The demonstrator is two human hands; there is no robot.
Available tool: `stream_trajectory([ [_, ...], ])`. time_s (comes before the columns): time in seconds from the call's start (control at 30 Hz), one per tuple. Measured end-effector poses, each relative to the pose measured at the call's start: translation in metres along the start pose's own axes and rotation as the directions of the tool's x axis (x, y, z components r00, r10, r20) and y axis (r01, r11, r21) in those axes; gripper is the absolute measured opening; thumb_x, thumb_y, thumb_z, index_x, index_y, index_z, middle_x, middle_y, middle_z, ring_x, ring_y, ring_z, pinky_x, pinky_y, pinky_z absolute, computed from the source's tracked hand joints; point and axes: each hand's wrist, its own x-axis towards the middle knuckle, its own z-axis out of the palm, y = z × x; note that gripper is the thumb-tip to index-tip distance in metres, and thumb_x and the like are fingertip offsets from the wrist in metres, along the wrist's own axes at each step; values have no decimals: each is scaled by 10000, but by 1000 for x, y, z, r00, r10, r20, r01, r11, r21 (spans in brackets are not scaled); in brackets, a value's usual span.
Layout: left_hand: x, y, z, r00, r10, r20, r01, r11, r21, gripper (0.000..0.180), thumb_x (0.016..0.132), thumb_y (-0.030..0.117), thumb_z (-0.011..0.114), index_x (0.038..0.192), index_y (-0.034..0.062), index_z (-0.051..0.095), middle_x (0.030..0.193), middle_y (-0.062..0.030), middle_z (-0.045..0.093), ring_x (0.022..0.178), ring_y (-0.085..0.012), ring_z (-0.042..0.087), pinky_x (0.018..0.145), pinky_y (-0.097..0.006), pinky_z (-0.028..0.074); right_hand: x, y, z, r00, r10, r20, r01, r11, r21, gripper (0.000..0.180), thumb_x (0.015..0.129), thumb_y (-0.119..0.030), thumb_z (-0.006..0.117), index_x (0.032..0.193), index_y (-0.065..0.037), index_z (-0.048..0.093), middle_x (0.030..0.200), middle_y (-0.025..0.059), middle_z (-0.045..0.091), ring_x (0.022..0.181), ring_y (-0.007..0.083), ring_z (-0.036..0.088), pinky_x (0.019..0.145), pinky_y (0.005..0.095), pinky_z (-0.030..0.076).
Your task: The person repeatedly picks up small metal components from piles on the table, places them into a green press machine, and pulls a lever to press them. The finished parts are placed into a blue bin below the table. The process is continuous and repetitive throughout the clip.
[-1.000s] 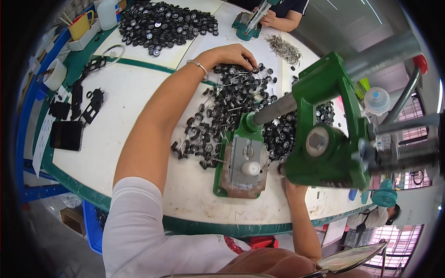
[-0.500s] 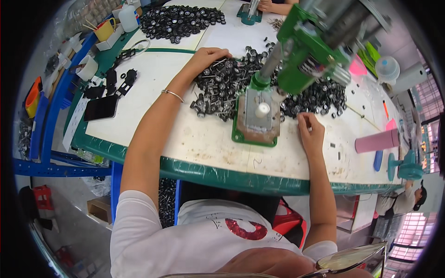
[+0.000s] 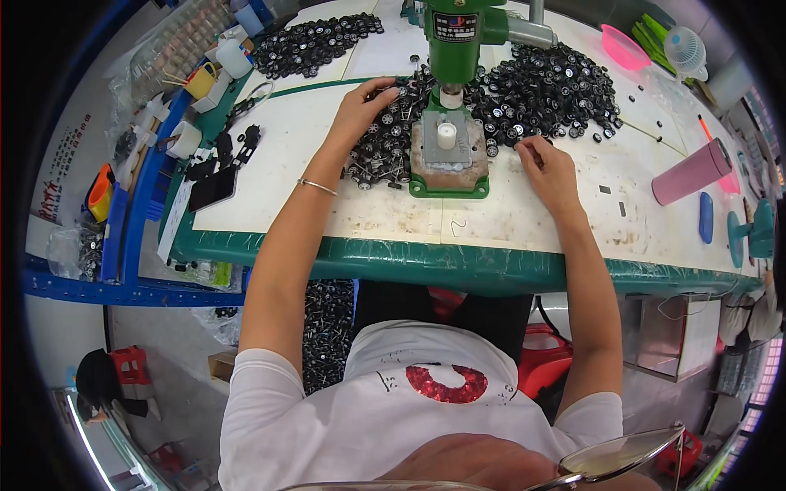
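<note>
A heap of small black wheels [image 3: 385, 143] with pale hubs, some joined on thin axles, lies on the counter [image 3: 344, 213] against the left side of a green hand press [image 3: 452, 106]. The left hand [image 3: 360, 106] rests on top of this heap, fingers curled down into the pieces; whether its grip has closed on one I cannot tell. A thin bracelet [image 3: 317, 187] circles that wrist. The press stands upright on a grey base plate with a white peg [image 3: 446, 135] at its middle. To the right of the base, the right hand [image 3: 547, 168] lies on the counter at the edge of a larger spread of wheels [image 3: 548, 86], fingertips pinched narrow together at a small piece, too small to make out. Farther back left, another pile of wheels [image 3: 315, 45] lies on the counter. Well to the right lie a pink cylinder [image 3: 692, 172] on its side, a pink bowl [image 3: 624, 47] and a clear plastic funnel [image 3: 686, 51]; what the bowl holds is not visible. At the left edge sit a white bottle [image 3: 235, 59], a yellow cup [image 3: 199, 82] with sticks in it, and black flat parts [image 3: 214, 186].
</note>
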Motion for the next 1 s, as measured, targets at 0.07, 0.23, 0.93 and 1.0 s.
stream_trajectory([
  [0.07,-1,9,6,1000,10,5,-11,992,122,494,869,379,640,1189,4,617,1058,-105,677,984,-181,607,900,-278,436,0,2,0,1000,-11,1,11,1000,6,156,885,-220,633,906,-65,644,658,99,622,545,213,582,529,325,444],
  [0.23,-15,45,13,993,-53,109,52,999,17,544,936,413,521,1307,16,529,1318,-123,542,1256,-202,459,1068,-306,302,-3,2,-3,1000,-27,-7,28,999,37,146,880,-205,636,900,-60,640,661,98,632,548,218,595,531,329,450],
  [0.93,-131,11,-30,988,-65,-141,100,961,258,254,816,63,690,1062,2,669,887,-26,644,720,-66,545,668,-215,471,-3,2,-4,1000,7,-21,-7,1000,12,136,871,-216,622,898,-85,643,702,89,662,614,259,632,570,361,480],
  [1.0,-125,7,-27,985,-74,-153,110,966,235,239,823,65,682,1053,1,672,836,-32,659,712,-73,564,678,-223,484,-3,0,-5,999,19,-30,-20,1000,-10,139,873,-220,619,897,-85,644,707,84,666,617,256,632,574,359,481],
])
